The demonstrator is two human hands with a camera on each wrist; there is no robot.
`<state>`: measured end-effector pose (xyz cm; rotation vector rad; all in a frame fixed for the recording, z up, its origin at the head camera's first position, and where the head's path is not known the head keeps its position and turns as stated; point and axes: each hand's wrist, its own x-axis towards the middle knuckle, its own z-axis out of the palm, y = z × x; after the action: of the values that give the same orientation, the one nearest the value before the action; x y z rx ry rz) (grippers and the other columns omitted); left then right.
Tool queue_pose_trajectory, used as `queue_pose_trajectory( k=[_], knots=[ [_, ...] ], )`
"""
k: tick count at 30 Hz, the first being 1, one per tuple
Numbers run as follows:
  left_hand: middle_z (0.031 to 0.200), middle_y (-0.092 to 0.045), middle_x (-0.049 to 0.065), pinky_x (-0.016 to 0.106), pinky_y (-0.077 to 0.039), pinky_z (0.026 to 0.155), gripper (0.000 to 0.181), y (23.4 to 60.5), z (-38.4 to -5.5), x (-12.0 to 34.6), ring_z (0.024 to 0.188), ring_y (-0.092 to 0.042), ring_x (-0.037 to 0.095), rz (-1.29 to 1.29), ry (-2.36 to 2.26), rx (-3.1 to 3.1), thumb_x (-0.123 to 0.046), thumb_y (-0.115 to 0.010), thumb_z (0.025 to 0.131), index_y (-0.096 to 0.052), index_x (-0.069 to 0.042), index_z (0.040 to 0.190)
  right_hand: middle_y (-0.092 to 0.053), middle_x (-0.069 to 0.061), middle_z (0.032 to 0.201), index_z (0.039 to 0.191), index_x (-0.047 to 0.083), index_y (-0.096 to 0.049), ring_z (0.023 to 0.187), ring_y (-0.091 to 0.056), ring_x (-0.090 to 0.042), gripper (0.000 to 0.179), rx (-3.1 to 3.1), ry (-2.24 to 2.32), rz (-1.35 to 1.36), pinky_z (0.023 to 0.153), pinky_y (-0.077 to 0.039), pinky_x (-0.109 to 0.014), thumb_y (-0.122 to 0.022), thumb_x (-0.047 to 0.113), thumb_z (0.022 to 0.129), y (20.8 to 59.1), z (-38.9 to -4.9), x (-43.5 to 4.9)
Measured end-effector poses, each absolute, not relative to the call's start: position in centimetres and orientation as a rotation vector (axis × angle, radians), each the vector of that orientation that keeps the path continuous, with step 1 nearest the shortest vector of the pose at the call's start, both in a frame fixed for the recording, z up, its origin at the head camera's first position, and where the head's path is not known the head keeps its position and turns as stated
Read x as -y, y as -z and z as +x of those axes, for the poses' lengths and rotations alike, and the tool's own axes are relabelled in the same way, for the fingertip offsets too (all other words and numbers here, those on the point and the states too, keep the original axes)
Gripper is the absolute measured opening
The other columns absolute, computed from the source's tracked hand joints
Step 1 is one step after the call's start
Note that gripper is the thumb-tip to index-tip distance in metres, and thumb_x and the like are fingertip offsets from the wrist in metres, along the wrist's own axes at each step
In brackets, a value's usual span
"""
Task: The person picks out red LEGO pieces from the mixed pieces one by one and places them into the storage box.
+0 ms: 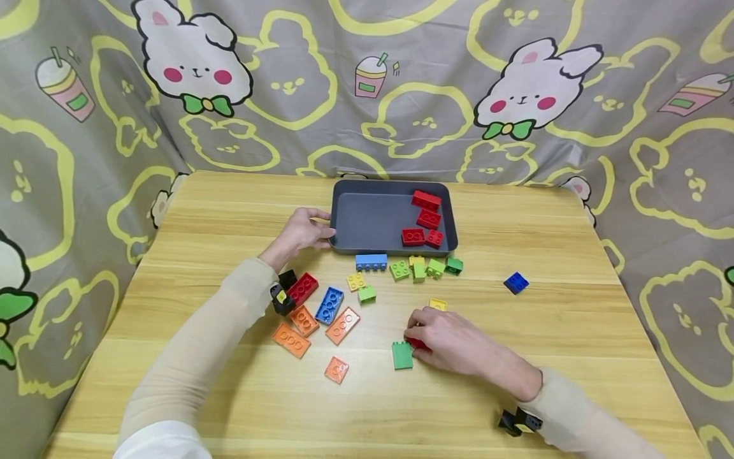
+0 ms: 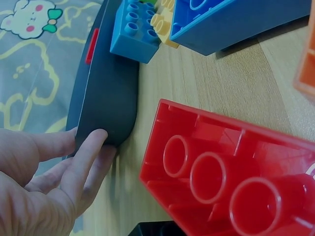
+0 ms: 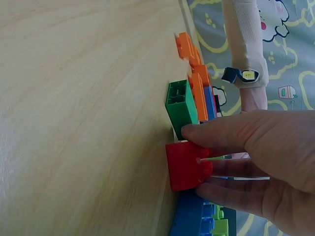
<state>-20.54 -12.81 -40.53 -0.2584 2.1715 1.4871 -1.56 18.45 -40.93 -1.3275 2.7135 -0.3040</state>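
Note:
A dark grey tray (image 1: 367, 220) lies at the back of the table, with several red bricks (image 1: 426, 200) along its right side. My left hand (image 1: 301, 231) holds the tray's left edge, thumb and fingers at its wall (image 2: 110, 93). Toward the front right, my right hand (image 1: 450, 339) pinches a red brick (image 3: 184, 167) between thumb and fingers; the head view mostly hides that brick. Just left of it stands a green brick (image 1: 402, 356), close to the thumb. A larger red brick (image 2: 216, 172) lies hollow side up near my left wrist.
Blue bricks (image 1: 329, 305) and orange bricks (image 1: 291, 340) lie loose on the left. Before the tray is a row with a long blue brick (image 1: 371, 262) and light green bricks (image 1: 399, 270). A dark blue brick (image 1: 516, 282) sits apart at right. A patterned curtain (image 1: 401, 95) surrounds the table.

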Motion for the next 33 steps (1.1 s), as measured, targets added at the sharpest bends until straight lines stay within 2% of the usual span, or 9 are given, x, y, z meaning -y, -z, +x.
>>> queue_pose_trajectory(
  k=[5,10,23,33],
  knots=[
    [0.138,-0.066,0.027,0.037,-0.069,0.092,0.054,40.4,-20.5,12.8,0.091,-0.075,0.024,-0.258,-1.485,-2.17,-0.002,-0.07,0.1,-0.052,-0.001,0.151,-0.074,0.0,0.103,0.103,0.013,-0.082,0.09,-0.067,-0.013,0.018,-2.726,0.334,-1.367,0.074,-0.065,-0.023,-0.087,0.018,0.087,41.1,-1.5,-18.3],
    [0.139,-0.065,0.028,0.037,-0.069,0.093,0.054,40.5,-20.5,12.9,0.086,-0.075,0.02,-0.25,-1.49,-2.172,-0.001,-0.07,0.1,-0.051,0.0,0.151,-0.074,0.0,0.103,0.103,0.014,-0.082,0.09,-0.067,-0.013,0.018,-2.752,0.364,-1.379,0.073,-0.065,-0.023,-0.087,0.018,0.086,40.9,-1.6,-18.1],
    [0.138,-0.065,0.027,0.038,-0.069,0.095,0.053,40.5,-20.5,12.9,0.1,-0.075,0.028,-0.24,-1.5,-2.176,-0.002,-0.069,0.101,-0.052,0.0,0.151,-0.076,-0.005,0.11,0.107,0.009,-0.081,0.099,-0.073,-0.018,0.025,-2.797,0.58,-1.46,0.084,-0.069,-0.029,-0.089,0.014,0.084,39.2,-4.4,-17.8],
    [0.141,-0.064,0.027,0.041,-0.068,0.099,0.054,40.4,-20.4,13.0,0.117,-0.072,0.039,-0.248,-1.504,-2.155,-0.002,-0.069,0.101,-0.051,0.0,0.151,-0.075,-0.006,0.118,0.112,0.008,-0.081,0.104,-0.071,-0.017,0.029,-2.786,0.798,-1.393,0.083,-0.069,-0.027,-0.089,0.015,0.085,38.7,-7.0,-17.8]
  ],
)
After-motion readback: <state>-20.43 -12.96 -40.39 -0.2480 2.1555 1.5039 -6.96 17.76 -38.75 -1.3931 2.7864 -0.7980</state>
